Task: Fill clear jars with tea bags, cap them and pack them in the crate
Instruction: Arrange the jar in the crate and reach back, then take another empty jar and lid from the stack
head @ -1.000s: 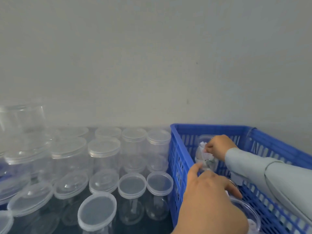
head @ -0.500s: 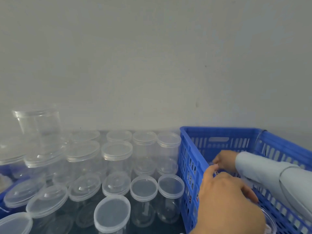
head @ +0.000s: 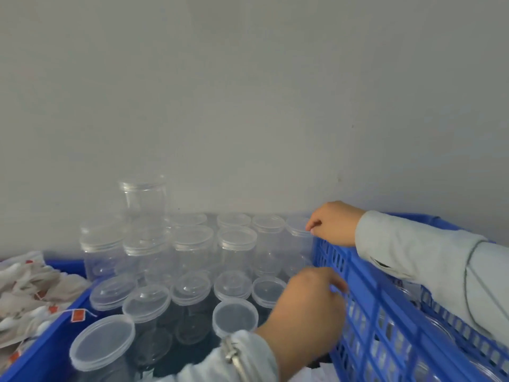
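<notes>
Roughly seventeen capped clear jars (head: pixel 192 244) are crowded between two blue crates (head: pixel 366 288) – tea bags (head: pixel 33 288) are heaped in the left one; both hands' fingers (head: pixel 314 224) are loosely curled, nothing held.

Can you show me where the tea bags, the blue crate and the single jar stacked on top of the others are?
tea bags (head: pixel 30 288), head view, on the heap's white paper.
blue crate (head: pixel 366 288), head view, on its near side wall.
top jar (head: pixel 144 198), head view, on its clear body.

Right hand (head: pixel 334 223) has left the crate (head: pixel 366 288), empty, over its rim
</notes>
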Demonstrator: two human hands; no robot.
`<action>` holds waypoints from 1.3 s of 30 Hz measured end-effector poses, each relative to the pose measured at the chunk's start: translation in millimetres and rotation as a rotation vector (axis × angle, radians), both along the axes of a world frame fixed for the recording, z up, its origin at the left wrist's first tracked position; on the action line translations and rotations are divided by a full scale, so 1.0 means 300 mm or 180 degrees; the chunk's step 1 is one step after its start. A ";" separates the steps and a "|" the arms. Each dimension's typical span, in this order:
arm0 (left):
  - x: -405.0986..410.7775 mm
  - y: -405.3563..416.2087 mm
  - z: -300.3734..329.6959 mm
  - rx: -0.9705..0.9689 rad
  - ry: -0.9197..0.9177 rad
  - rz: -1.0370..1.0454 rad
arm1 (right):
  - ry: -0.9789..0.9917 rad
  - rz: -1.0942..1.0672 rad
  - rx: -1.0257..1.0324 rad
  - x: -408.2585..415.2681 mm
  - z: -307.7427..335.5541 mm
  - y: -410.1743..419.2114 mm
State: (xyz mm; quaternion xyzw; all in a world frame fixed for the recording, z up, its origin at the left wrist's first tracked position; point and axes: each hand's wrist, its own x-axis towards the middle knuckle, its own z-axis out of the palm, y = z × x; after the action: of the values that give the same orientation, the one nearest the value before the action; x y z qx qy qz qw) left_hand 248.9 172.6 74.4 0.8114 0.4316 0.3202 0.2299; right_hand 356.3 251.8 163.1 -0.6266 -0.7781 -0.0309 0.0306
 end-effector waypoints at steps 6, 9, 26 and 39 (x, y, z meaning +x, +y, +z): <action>-0.483 -0.069 -0.123 -0.0615 -0.0252 0.0806 | -0.0597 -0.0101 -0.0520 -0.264 -0.098 0.029; -0.701 -0.146 -0.204 -0.0930 -0.0456 0.1075 | 0.0424 -0.0275 -0.0548 -0.342 -0.208 0.101; -0.925 -0.265 -0.333 -0.1089 -0.0770 0.1463 | 0.3688 -0.1228 0.0804 -0.466 -0.520 0.132; -0.928 -0.299 -0.319 -0.0402 -0.1430 0.0884 | 0.3046 0.1283 0.0352 -0.700 -0.675 -0.425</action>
State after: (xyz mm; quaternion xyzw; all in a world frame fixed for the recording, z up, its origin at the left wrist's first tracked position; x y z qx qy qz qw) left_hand -29.4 82.8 -21.4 0.6371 0.4960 0.4931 0.3239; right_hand 146.5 124.2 -39.4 -0.4058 -0.7795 0.2243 0.4212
